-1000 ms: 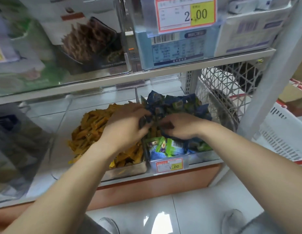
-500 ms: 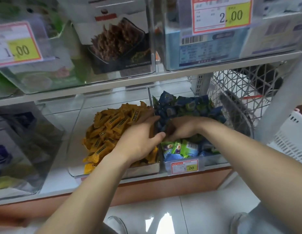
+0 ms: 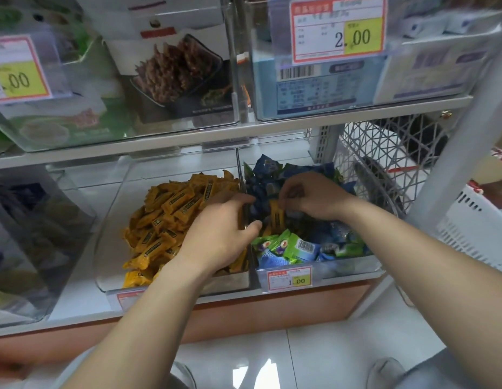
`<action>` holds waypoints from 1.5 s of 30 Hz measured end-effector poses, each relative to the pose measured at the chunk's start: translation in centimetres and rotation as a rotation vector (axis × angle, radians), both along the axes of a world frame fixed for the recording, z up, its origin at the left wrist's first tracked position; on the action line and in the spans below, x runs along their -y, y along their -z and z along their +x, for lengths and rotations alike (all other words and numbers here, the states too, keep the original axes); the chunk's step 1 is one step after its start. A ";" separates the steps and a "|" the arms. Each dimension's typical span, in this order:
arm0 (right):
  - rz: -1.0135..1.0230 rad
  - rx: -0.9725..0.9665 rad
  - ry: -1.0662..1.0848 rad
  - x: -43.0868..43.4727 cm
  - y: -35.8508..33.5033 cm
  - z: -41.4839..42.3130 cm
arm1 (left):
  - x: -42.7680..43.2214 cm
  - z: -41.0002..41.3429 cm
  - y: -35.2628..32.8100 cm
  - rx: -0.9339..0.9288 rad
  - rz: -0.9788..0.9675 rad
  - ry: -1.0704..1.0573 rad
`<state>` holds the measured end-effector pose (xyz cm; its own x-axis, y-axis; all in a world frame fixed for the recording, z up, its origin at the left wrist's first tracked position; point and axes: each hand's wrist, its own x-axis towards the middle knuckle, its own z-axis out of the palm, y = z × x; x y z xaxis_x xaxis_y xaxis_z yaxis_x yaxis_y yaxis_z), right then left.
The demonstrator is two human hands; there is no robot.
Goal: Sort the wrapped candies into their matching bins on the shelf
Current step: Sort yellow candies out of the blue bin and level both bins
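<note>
Two clear bins stand side by side on the lower shelf, sharing a divider.

Left bin: heaped with yellow bars. They lie at mixed angles, most with the long axis running from near-left to far-right.

Right bin: blue candies at the back and green candies at the front. A price tag reading 1.00 sits on its front wall.

One stray bar, in yellow wrapping, stands in the right bin among the blue candies, just right of the divider. Its long axis runs near to far, steeply tilted, with the far end uppermost. A second yellow piece shows beside its lower end.

Right hand: over the middle of the right bin, back of the hand up. Its curled fingers pinch the upper end of the stray bar.

Left hand: straddles the divider, palm down, wrist over the left bin. Its fingers are bent towards the blue candies, and the thumb points right, close to the stray bar's lower end. A yellow strip shows between thumb and fingers. Whether the hand grasps anything cannot be told.

Surroundings: a white wire basket stands right of the bins. Boxed goods fill the upper shelf behind a tag reading 2.00.
</note>
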<state>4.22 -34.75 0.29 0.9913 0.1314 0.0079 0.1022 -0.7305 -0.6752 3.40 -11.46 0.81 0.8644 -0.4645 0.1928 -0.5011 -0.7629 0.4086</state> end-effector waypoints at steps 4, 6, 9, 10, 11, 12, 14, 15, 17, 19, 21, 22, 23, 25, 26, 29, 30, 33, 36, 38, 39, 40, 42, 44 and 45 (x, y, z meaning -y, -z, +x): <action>-0.173 0.019 0.099 1.6 0.4 0.1 | 1.2 0.6 0.3 -0.011 0.076 -0.010; -0.272 -0.020 0.082 1.9 0.5 0.2 | 1.1 1.3 0.4 -0.039 0.105 -0.003; -0.300 -0.030 0.017 1.6 0.6 0.3 | 0.6 2.0 0.6 -0.061 0.077 0.010; -0.297 -0.013 0.005 1.3 0.4 0.3 | 0.5 2.1 0.6 -0.052 0.065 0.016; -0.292 0.019 -0.002 1.1 0.1 0.4 | 0.4 2.1 0.6 -0.032 0.053 0.017; -0.279 0.062 -0.004 0.7 -0.3 0.4 | 0.4 2.0 0.6 0.002 0.045 0.011; -0.168 0.147 0.017 -0.2 -1.6 0.3 | 0.6 1.6 0.5 0.092 0.009 -0.009; -0.050 0.174 0.033 -0.9 -2.3 0.1 | 0.8 1.4 0.3 0.116 -0.039 -0.009; 0.223 0.208 0.032 -2.5 -3.3 -0.4 | 1.3 1.0 -0.2 0.091 -0.200 0.014; 0.447 0.208 0.032 -3.8 -3.6 -0.7 | 1.3 1.0 -0.7 0.068 -0.335 0.005; 0.527 0.108 0.074 -4.3 -3.3 -0.8 | 0.5 1.4 -0.9 0.046 -0.393 -0.065; 0.458 0.016 0.076 -4.4 -2.8 -0.7 | 0.1 1.7 -0.9 0.014 -0.411 -0.100; 0.283 -0.071 0.033 -4.2 -2.1 -0.6 | -0.4 1.9 -0.7 -0.018 -0.425 -0.126; -0.153 -0.233 -0.105 -4.0 -0.4 -0.3 | -1.1 2.3 -0.4 -0.049 -0.451 -0.154; -0.311 -0.293 -0.154 -4.0 0.4 -0.2 | -1.4 2.4 -0.3 -0.059 -0.459 -0.157; -0.385 -0.376 -0.198 -4.4 1.4 0.3 | -1.9 2.3 -0.2 -0.083 -0.470 -0.141; -0.354 -0.373 -0.191 -4.5 1.5 0.5 | -2.0 2.2 -0.2 -0.088 -0.476 -0.127; -0.260 -0.315 -0.154 -4.1 1.4 0.9 | -2.2 1.9 -0.2 -0.098 -0.469 -0.090; -0.258 -0.189 -0.122 -3.1 0.0 0.5 | -2.1 1.8 -0.2 -0.122 -0.436 -0.085; -0.211 -0.035 -0.022 -2.6 -1.5 -0.2 | -1.8 1.6 -0.3 -0.124 -0.459 -0.070; -0.131 0.039 0.034 -2.5 -2.2 -0.6 | -1.6 1.4 -0.5 -0.115 -0.483 -0.051; -0.027 0.097 0.078 -2.5 -2.8 -1.0 | -1.3 1.2 -0.8 -0.099 -0.513 -0.026; 0.180 0.173 0.109 -3.2 -3.7 -2.0 | -0.6 0.6 -1.3 -0.090 -0.567 0.036; 0.334 0.199 0.086 -4.0 -3.8 -2.8 | 0.1 0.1 -1.5 -0.157 -0.620 0.096; 0.395 0.192 0.072 -4.3 -3.8 -3.1 | 0.3 -0.2 -1.6 -0.195 -0.641 0.118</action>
